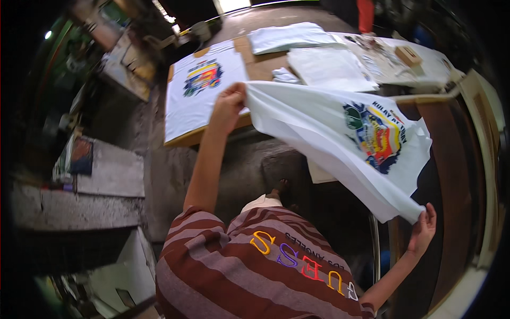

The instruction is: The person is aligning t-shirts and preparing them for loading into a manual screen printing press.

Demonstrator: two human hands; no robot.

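Observation:
A white shirt piece (pixel 319 117) with a colourful print hangs stretched in the air between my two hands, its lower edge drooping in folds. Closed fingers of my left hand (pixel 229 106) pinch its upper left corner, just over the near edge of the table. My right hand (pixel 423 231) grips the opposite corner, lower and farther right, its fingers partly raised. Beyond my left hand, a second white shirt piece (pixel 178 109) with a similar print lies flat on the brown table (pixel 260 63).
At the far side of the table sit a folded white cloth stack (pixel 289 37) and a pile of white sheets (pixel 329 69). A small brown box (pixel 408 55) stands farther right. A wooden frame (pixel 451 154) runs along my right. Grey slabs (pixel 109 170) are at the left.

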